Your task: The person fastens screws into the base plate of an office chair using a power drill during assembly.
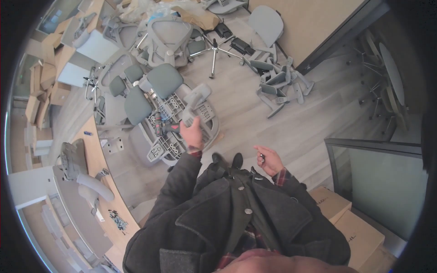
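My left hand [192,134] is held over a pile of grey chair parts, closed around the end of a grey plastic chair part [193,109]. Just left of that hand a black and red power drill [163,126] lies on the chair frames. Green-grey seat pads [165,80] rest behind it. My right hand [269,160] is above the floor, its fingers curled round a small dark object [262,157] too small to name.
A wooden desk [109,182] on the left bears a heap of small screws [118,220]. Loose armrests [277,84] and a chair base [215,52] lie ahead. Cardboard boxes [359,236] and a glass panel [382,182] stand at the right.
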Demonstrator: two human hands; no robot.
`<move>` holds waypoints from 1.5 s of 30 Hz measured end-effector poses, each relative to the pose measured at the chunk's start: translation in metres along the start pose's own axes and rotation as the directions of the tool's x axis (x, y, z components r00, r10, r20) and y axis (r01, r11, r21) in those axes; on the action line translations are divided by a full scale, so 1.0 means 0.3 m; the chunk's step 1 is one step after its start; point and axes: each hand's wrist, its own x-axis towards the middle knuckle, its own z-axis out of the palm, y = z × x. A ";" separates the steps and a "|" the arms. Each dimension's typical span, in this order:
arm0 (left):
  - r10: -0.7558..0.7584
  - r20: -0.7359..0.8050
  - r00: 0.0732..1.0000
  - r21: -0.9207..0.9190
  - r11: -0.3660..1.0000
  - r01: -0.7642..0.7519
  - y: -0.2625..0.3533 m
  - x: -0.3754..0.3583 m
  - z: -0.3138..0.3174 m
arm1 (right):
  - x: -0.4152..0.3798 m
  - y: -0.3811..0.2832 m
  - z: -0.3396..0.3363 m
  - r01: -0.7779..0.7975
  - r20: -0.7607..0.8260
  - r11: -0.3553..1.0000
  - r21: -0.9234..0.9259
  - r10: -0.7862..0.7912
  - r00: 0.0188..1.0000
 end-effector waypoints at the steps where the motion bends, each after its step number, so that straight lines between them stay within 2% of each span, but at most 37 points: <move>1: 0.008 0.031 0.999 -0.010 1.000 -0.007 0.036 -0.009 -0.016 | 0.014 0.002 -0.002 -0.017 0.001 1.000 -0.021 0.017 1.000; 3: 0.020 0.073 0.997 -0.034 0.999 -0.017 0.122 -0.022 -0.044 | 0.048 -0.007 0.011 -0.039 0.005 0.997 -0.061 0.039 0.999; 5: 0.076 0.329 0.941 0.182 0.973 -0.143 0.221 -0.067 -0.066 | 0.075 -0.037 0.035 -0.022 0.005 0.995 -0.101 0.023 1.000; 6: 0.075 0.386 0.920 0.227 0.958 -0.173 0.241 -0.072 -0.069 | 0.089 -0.052 0.048 -0.023 0.005 0.993 -0.120 0.024 1.000; 8: 0.187 0.630 0.754 0.349 0.799 -0.490 0.220 -0.046 -0.045 | 0.121 -0.086 0.072 0.032 -0.080 0.994 -0.104 -0.040 0.996; 9: 0.187 0.684 0.705 0.365 0.749 -0.553 0.198 -0.032 -0.034 | 0.124 -0.095 0.080 0.034 -0.107 0.994 -0.107 -0.046 0.993; 11: 0.276 0.817 0.506 0.290 0.562 -0.775 0.143 0.018 0.016 | 0.125 -0.126 0.096 0.061 -0.134 0.995 -0.083 -0.071 0.988; 12: 0.291 0.845 0.449 0.259 0.512 -0.819 0.123 0.052 0.052 | 0.131 -0.145 0.104 0.069 -0.145 0.994 -0.082 -0.080 0.986; 14: 0.227 0.922 0.313 0.207 0.393 -0.896 0.081 0.116 0.123 | 0.133 -0.172 0.107 0.015 -0.128 0.996 -0.088 -0.027 0.991; 18: 0.210 0.955 0.209 0.157 0.238 -0.958 -0.076 0.268 0.224 | 0.155 -0.194 0.102 -0.091 -0.115 0.992 -0.086 0.081 0.990; 21: 0.046 0.968 0.248 0.235 0.189 -0.953 -0.168 0.362 0.262 | 0.214 -0.224 0.075 -0.133 -0.033 0.989 -0.071 0.131 0.991; 24: 0.108 0.948 0.299 0.271 0.218 -0.938 -0.247 0.429 0.260 | 0.300 -0.275 0.031 -0.176 0.054 0.978 -0.110 0.182 0.982; 27: 0.066 0.921 0.385 0.370 0.167 -0.914 -0.249 0.473 0.259 | 0.379 -0.360 0.041 -0.178 0.116 0.953 -0.244 0.211 0.971; 30: 0.197 0.885 0.421 0.408 0.105 -0.907 -0.306 0.494 0.262 | 0.450 -0.424 0.059 -0.181 0.125 0.932 -0.314 0.229 0.965; 33: 0.316 0.802 0.506 0.504 0.097 -0.859 -0.372 0.485 0.235 | 0.475 -0.496 0.116 -0.189 0.092 0.887 -0.421 0.249 0.964; 36: 0.325 0.750 0.575 0.601 0.028 -0.799 -0.359 0.436 0.225 | 0.519 -0.546 0.157 -0.200 0.070 0.827 -0.526 0.276 0.958; 39: 0.250 0.757 0.604 0.602 0.095 -0.793 -0.342 0.407 0.179 | 0.575 -0.539 0.187 -0.198 0.085 0.818 -0.540 0.287 0.954; 42: 0.226 0.781 0.583 0.545 0.211 -0.812 -0.347 0.417 0.127 | 0.622 -0.537 0.229 -0.208 0.114 0.808 -0.551 0.319 0.941; 45: 0.236 0.749 0.619 0.581 0.215 -0.785 -0.326 0.403 0.113 | 0.668 -0.517 0.276 -0.168 0.127 0.758 -0.630 0.313 0.941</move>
